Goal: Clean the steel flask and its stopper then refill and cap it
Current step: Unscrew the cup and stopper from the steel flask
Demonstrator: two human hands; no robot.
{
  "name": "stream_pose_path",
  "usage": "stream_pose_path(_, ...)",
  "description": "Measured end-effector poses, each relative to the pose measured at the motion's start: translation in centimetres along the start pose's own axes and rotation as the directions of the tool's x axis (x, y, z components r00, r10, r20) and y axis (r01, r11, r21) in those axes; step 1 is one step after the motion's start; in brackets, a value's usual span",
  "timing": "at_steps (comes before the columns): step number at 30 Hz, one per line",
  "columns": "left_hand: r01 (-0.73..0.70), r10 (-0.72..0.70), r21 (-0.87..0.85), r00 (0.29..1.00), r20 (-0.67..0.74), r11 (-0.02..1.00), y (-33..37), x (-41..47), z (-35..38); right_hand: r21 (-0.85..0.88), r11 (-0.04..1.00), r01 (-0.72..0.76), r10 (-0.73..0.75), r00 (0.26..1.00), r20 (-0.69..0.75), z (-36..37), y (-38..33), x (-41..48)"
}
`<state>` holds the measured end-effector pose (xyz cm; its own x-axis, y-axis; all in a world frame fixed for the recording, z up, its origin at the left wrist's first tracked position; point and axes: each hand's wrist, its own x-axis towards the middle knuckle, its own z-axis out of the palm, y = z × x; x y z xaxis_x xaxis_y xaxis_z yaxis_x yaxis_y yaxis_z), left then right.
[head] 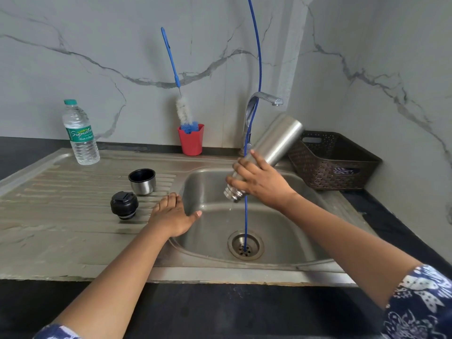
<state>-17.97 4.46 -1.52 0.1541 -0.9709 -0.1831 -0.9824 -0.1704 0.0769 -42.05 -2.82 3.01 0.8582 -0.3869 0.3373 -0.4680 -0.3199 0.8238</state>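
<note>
- Fingers (241, 167) of the right hand (263, 184) are wrapped round the flask (274, 145) near its neck. They hold it tilted, mouth down and toward the near left, over the sink (281, 231) basin, and a few drops show under the mouth.
- Left hand (171, 216) lies flat on the drainboard at the basin's left rim, fingers straight, gripping nothing.
- Stopper (124, 204) (black, off the flask) stands on the drainboard just left of that hand. The steel cup (142, 181) sits just beyond it, open side up.
- Progress, as I judge it: the flask is open and being drained, probably after a rinse. Whether it has been scrubbed cannot be told. The brush (183, 111) stands in its red holder (191, 140) at the far edge.
- Left to do, by the look of things: wash the stopper, refill the flask, cap it.
- Bottle (82, 135) stands far left on the drainboard, capped and nearly full (a likely source for the refill).
- Its green label reads "Signatu…" in script, and the smaller print is too small to read. No writing shows on the flask or stopper.
</note>
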Motion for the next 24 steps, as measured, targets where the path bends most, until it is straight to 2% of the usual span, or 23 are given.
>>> stream_pose_path(2, 0.002, -0.002, 0.006, 1.000, -0.002, 1.000, 0.0, 0.0, 0.0, -0.025, 0.996, 0.084, -0.084, 0.996, 0.026, 0.2, -0.6, -0.3)
stream_pose_path(6, 0.003, -0.003, 0.003, 1.000, -0.004, 1.000, 0.1, 0.0, -0.1, 0.011, 1.000, -0.023, 0.023, 1.000, 0.016, -0.1, -1.1, -0.2)
stream_pose_path(10, 0.002, -0.002, 0.000, 1.000, -0.006, 1.000, 0.0, -0.1, 0.0, -0.002, 0.995, 0.099, -0.099, 0.995, 0.019, 0.7, -1.7, -0.6)
stream_pose_path(14, -0.003, 0.003, -0.009, 1.000, -0.011, 1.000, 0.0, -0.1, 0.0, 0.023, 0.999, -0.039, 0.040, 0.999, -0.018, 1.1, -1.4, -0.5)
stream_pose_path(17, -0.002, 0.001, -0.015, 1.000, -0.019, 1.000, 0.0, -0.1, -0.1, 0.054, 0.999, -0.002, 0.002, 1.000, -0.003, 1.4, -1.8, -0.8)
stream_pose_path(19, -0.002, 0.001, -0.037, 0.999, -0.035, 0.999, 0.1, -0.1, -0.2, 0.145, 0.985, -0.096, 0.097, 0.995, 0.000, 0.9, -1.8, -0.6)
stream_pose_path(21, -0.002, -0.004, -0.091, 0.998, -0.065, 0.996, 0.2, 0.0, -0.5, 0.323, 0.899, -0.296, 0.303, 0.953, 0.030, -0.2, -1.1, 0.2)
stream_pose_path(24, -0.015, -0.019, -0.220, 0.988, -0.151, 0.975, 0.3, 0.2, -1.1, 0.585, 0.617, -0.526, 0.495, 0.837, 0.232, -2.1, 1.5, 1.3)
